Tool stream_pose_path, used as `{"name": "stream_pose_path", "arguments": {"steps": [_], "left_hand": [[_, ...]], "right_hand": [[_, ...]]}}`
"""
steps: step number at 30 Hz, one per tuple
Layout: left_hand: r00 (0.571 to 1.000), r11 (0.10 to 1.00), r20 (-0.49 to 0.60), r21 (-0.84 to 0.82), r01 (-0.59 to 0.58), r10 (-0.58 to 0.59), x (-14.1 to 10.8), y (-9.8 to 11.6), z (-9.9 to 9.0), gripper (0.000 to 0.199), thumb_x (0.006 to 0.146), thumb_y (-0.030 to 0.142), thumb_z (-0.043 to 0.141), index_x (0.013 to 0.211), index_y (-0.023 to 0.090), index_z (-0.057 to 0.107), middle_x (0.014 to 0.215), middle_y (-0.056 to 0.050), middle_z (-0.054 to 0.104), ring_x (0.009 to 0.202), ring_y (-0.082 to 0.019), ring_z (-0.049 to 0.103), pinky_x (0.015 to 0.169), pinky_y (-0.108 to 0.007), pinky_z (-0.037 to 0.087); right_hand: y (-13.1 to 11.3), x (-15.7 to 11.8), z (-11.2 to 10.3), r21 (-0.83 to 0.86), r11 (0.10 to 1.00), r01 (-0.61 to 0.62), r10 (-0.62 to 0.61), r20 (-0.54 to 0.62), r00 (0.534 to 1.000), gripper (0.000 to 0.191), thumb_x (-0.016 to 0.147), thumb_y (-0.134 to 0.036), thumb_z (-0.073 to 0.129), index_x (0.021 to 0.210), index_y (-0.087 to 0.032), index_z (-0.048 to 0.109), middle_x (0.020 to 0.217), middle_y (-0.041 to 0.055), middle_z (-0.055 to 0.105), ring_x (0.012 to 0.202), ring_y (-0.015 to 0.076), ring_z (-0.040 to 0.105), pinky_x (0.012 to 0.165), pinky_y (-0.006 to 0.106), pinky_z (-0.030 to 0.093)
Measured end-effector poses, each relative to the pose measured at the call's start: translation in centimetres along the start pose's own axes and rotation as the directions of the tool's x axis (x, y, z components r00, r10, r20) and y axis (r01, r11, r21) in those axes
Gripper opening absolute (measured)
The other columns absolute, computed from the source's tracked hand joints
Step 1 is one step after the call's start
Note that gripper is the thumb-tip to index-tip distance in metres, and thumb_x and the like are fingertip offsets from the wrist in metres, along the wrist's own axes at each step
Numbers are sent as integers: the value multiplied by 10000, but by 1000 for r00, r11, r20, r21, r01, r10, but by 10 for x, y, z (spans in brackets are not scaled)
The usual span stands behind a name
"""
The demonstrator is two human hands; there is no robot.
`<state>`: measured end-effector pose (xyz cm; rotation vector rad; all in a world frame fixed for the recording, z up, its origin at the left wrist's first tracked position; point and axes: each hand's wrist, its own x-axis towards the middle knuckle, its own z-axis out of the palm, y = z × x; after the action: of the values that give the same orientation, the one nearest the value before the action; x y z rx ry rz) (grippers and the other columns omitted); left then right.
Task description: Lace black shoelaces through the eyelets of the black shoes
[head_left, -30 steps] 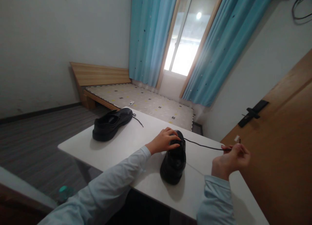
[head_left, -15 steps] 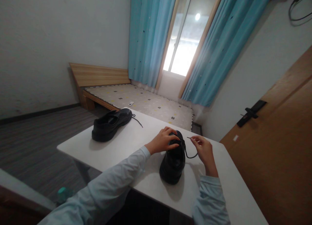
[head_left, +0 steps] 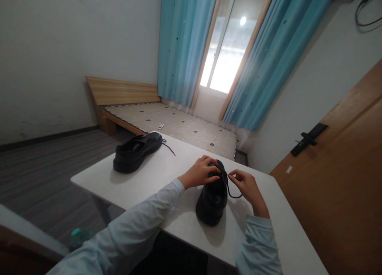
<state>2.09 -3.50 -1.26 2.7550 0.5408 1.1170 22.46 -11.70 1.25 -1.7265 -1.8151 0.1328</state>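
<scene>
A black lace-up shoe (head_left: 211, 201) stands on the white table (head_left: 176, 223), its heel toward me. My left hand (head_left: 201, 172) rests on its upper from the left, fingers curved over the front part and gripping it. Just right of the shoe's laces, my right hand (head_left: 245, 185) pinches the end of a black shoelace (head_left: 234, 196) between thumb and fingertips. The lace hangs in a loop below that hand. A second black shoe (head_left: 137, 152) sits at the table's far left, its lace (head_left: 169, 148) trailing from the toe side.
Behind the table is a bed (head_left: 182, 124) with a patterned mattress and a small white remote (head_left: 160, 126). Blue curtains (head_left: 188, 48) flank a window. A wooden door (head_left: 337, 179) stands at the right, and a green-capped bottle (head_left: 76, 235) is at lower left.
My right hand has moved left with the lace end, up to the shoe's lacing. My left hand and both shoes hold their places; the view has shifted slightly.
</scene>
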Motion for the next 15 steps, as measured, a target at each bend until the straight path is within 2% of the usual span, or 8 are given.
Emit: {"name": "stream_pose_path", "arguments": {"steps": [9, 15], "left_hand": [[999, 1000, 35, 11, 19, -19, -1, 1, 0, 291, 835, 426, 542, 1032, 256, 672, 1177, -83, 535, 1090, -233, 432, 951, -411, 394], [999, 1000, 32, 5, 15, -15, -1, 2, 0, 286, 837, 423, 539, 1025, 253, 670, 1158, -84, 541, 1082, -231, 434, 946, -407, 398]], "right_hand": [[4, -2, -3, 23, 1000, 8, -9, 50, 999, 233, 764, -362, 544, 689, -169, 650, 469, -52, 397, 481, 113, 388, 487, 229, 292], [1, -2, -2, -5, 1000, 9, -8, 40, 999, 226, 734, -359, 543, 631, -179, 633, 458, -49, 404, 473, 117, 401, 480, 225, 293]]}}
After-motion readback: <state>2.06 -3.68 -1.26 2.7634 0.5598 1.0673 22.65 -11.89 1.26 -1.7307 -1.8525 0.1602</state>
